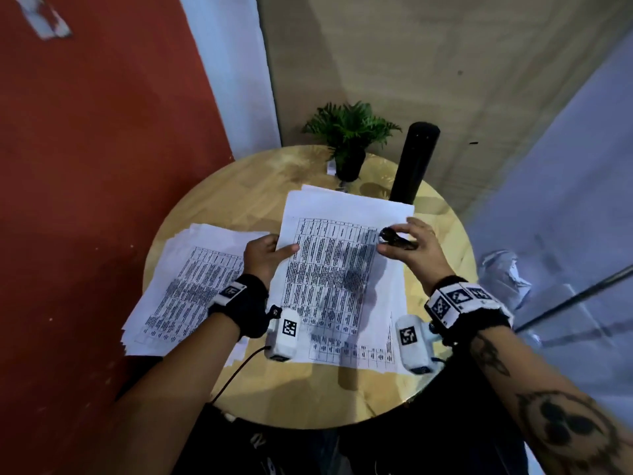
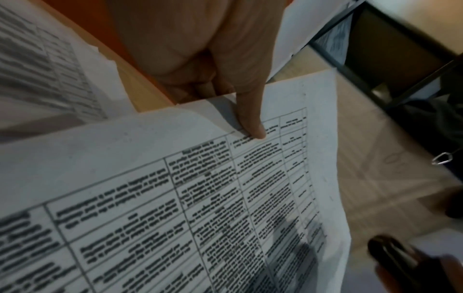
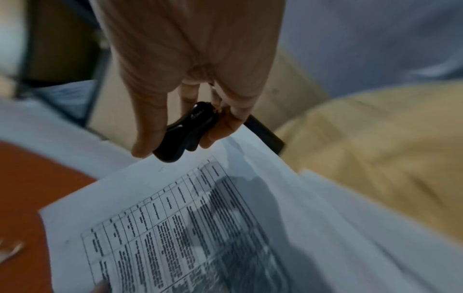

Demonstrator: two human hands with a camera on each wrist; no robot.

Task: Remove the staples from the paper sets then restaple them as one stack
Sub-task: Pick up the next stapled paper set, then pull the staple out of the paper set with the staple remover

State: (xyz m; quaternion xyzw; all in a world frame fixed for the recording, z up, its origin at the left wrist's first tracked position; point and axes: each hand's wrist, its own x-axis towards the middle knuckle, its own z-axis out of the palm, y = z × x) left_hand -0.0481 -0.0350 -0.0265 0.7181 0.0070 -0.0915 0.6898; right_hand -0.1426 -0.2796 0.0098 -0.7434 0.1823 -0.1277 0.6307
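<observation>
So, left hand (image 1: 265, 252) pinches the top sheet (image 1: 342, 269) – right hand (image 1: 416, 246) grips the black staple remover (image 1: 397, 240); keep paper taut, I'd say.

My left fingers (image 2: 200, 87) curl out of sight under the sheet (image 2: 175, 188); its print is too blurred to read, and my right hand (image 3: 190, 65) covers part of the black tool (image 3: 185, 132).

At the far edge of your round light-wood table (image 1: 239, 186), a small green potted plant (image 1: 349, 142) and a tall black cylinder (image 1: 412, 162) stand close together, blocking any reach past the printed paper sheets (image 1: 342, 269). Bare wood shows along the near rim and far left.
</observation>
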